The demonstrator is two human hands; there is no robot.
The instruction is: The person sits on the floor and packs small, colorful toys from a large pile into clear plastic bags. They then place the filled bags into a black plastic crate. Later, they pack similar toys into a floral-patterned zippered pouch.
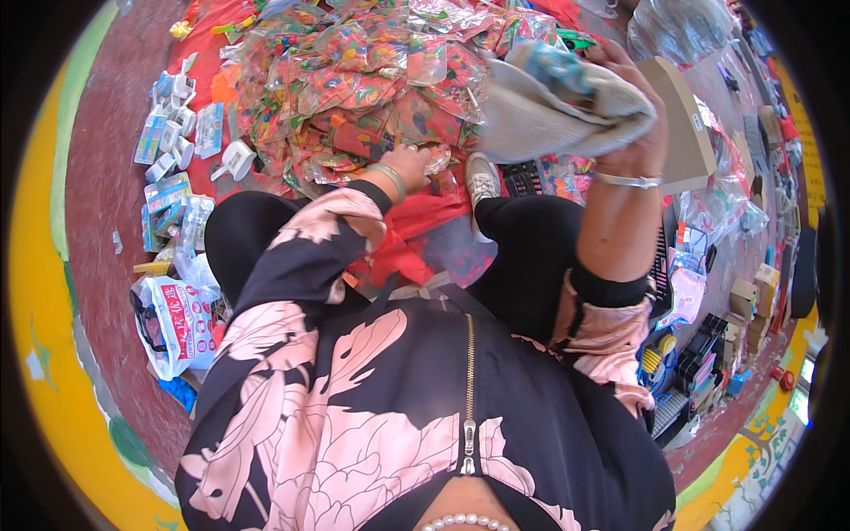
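My right hand (631, 99) is raised at the upper right, gripping a beige cloth (551, 126) with a bluish patterned part; it looks blurred, and its exact kind is unclear. A green object (576, 40) shows by the fingertips, but I cannot tell whether they hold it. Low at the front edge of a large heap of clear plastic packets (358, 86) with colourful contents, my left hand (406, 167) has its fingers against a small shiny packet (438, 159). Whether those fingers have closed on it is hidden.
Red sheeting (412, 232) lies under the heap and between my legs. White plastic items (236, 160) and boxed goods (166, 192) line the left, above a printed carrier bag (176, 325). Rightward are a cardboard box (680, 126), a black crate (521, 179) and clear plastic bags (717, 192).
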